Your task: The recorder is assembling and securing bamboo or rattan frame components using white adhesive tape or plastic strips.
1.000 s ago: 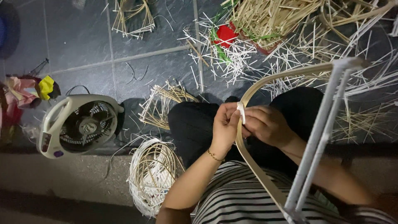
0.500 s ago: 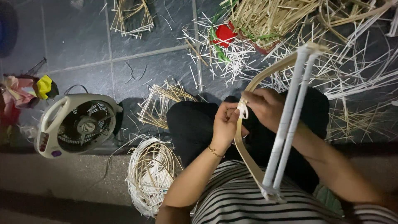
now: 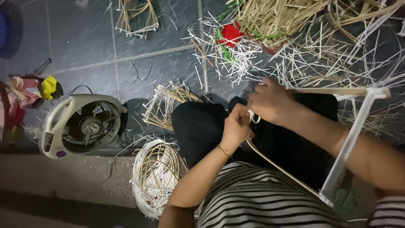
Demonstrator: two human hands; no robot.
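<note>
Both hands meet over the dark lap, just above the striped shirt (image 3: 270,202). The left hand (image 3: 236,128) is closed on a pale cane strip (image 3: 278,166). The right hand (image 3: 272,103) pinches a thin white binding (image 3: 253,116) where the strip meets the frame (image 3: 350,139), which lies across the lap to the right of the shirt. By the look of it, the joint is being tied. The next move would call for a tight pull while the strip is held firm. A fan (image 3: 82,124) and a coil of cane (image 3: 156,175) sit left of the shirt.
</note>
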